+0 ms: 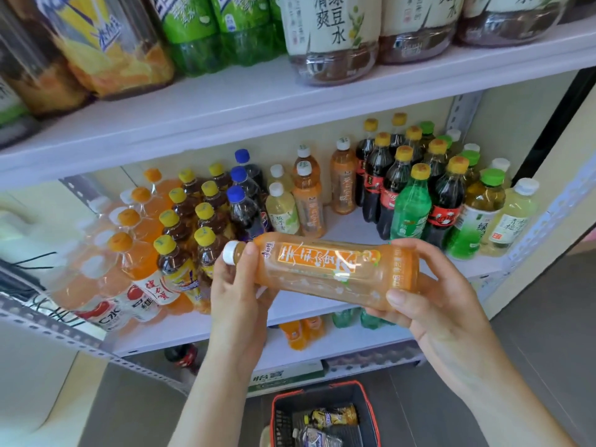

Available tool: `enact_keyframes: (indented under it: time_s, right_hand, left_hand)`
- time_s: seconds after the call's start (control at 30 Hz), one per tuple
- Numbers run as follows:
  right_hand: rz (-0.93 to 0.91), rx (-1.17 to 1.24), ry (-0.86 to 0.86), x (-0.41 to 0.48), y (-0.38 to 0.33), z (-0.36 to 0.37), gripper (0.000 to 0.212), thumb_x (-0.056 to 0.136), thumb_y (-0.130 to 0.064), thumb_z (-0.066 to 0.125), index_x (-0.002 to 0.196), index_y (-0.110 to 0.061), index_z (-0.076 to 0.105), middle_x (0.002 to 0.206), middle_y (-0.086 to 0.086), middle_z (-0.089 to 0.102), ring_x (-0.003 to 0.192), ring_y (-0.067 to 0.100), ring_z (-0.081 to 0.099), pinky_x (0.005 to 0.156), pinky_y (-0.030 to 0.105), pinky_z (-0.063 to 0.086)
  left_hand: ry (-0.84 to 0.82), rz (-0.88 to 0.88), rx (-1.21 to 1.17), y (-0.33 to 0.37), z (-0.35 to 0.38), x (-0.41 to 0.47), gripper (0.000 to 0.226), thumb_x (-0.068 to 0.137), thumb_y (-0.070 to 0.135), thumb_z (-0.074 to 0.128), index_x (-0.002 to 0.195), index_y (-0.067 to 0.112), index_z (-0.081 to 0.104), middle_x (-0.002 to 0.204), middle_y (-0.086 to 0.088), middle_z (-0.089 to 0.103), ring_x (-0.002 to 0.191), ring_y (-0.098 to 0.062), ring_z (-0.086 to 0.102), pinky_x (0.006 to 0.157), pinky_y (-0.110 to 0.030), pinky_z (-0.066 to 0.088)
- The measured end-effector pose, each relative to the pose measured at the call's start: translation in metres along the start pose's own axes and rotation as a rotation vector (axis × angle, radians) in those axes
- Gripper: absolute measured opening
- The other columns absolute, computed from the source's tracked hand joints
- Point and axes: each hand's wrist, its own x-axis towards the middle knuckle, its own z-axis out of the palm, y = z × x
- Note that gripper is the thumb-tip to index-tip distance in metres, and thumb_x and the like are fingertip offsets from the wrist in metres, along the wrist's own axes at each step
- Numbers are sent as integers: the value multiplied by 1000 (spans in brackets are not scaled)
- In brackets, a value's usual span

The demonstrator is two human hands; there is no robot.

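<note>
An orange-labelled tea bottle (325,269) with a white cap lies sideways in front of the middle shelf, cap to the left. My left hand (237,285) grips its neck end, thumb just below the cap. My right hand (432,295) grips the bottom end, thumb across the front and fingers curled over the top. The label faces me.
The middle shelf (348,227) holds several upright drink bottles, with an open patch behind the held bottle. Large bottles stand on the upper shelf (258,101). A black basket with a red rim (322,411) sits on the floor below, holding packets.
</note>
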Motion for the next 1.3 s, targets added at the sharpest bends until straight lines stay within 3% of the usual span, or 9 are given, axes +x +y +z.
enact_keyframes:
  time_s: [0.13,0.33,0.57,0.73,0.83,0.97,1.1,1.2,1.3]
  right_hand:
    - [-17,2,16,-4,0,3,59,65,-3,76,118,-20,58,110,18,68,99,38,68,78,40,58]
    - [10,64,37,-9,5,6,64,52,-11,82,111,-26,62,103,13,70,89,26,70,75,30,57]
    - [-24,1,34,-9,9,7,61,60,4,74,107,-32,61,101,7,68,86,25,65,83,35,57]
    - [-87,-34,53,-9,11,9,63,54,-5,83,106,-33,60,101,6,66,82,21,64,73,33,56]
    - [-190,-210,52,-10,16,11,61,57,-13,80,109,-34,56,103,-6,66,85,18,68,71,30,57]
    - [-414,-633,42,-12,26,10,70,64,-4,79,116,-42,50,135,-4,48,118,26,58,82,45,57]
    - [-580,-1003,-54,-15,31,4,69,68,-11,83,120,-38,45,142,-2,38,127,8,48,84,30,53]
    - [-364,-827,-112,-16,24,7,49,73,-39,79,111,-39,50,140,-7,42,117,15,57,88,25,51]
    - [-16,-323,-44,-8,12,7,48,68,-58,79,98,-28,55,115,-5,63,93,17,69,80,33,55]
  left_hand:
    - [-5,-126,-144,-1,7,-3,78,68,52,73,128,5,59,107,-12,72,99,-23,70,82,-36,60]
    - [-37,-169,-174,-5,19,-5,79,69,48,74,131,2,57,115,-15,70,103,-24,69,91,-39,57]
    - [-146,-202,-130,-11,27,-9,49,73,30,76,114,6,64,108,-12,74,101,-22,71,77,-28,58]
    - [-189,-214,-27,-15,35,-16,62,66,36,80,118,10,61,108,-9,74,98,-21,72,76,-31,59]
    - [-269,-261,7,-20,41,-24,70,67,36,87,124,7,59,114,-12,72,100,-24,71,76,-33,58]
    - [-308,-319,-6,-21,43,-24,67,66,31,87,119,0,62,107,-16,73,89,-24,71,71,-33,59]
    - [-298,-323,23,-19,39,-16,70,61,34,86,117,0,65,101,-17,74,85,-27,71,76,-41,61]
    - [-288,-275,71,-18,34,-12,69,59,34,92,117,5,66,103,-18,74,84,-31,70,82,-53,51]
    - [-336,-247,54,-17,30,-11,64,63,32,86,117,5,65,99,-16,74,77,-29,70,67,-40,51]
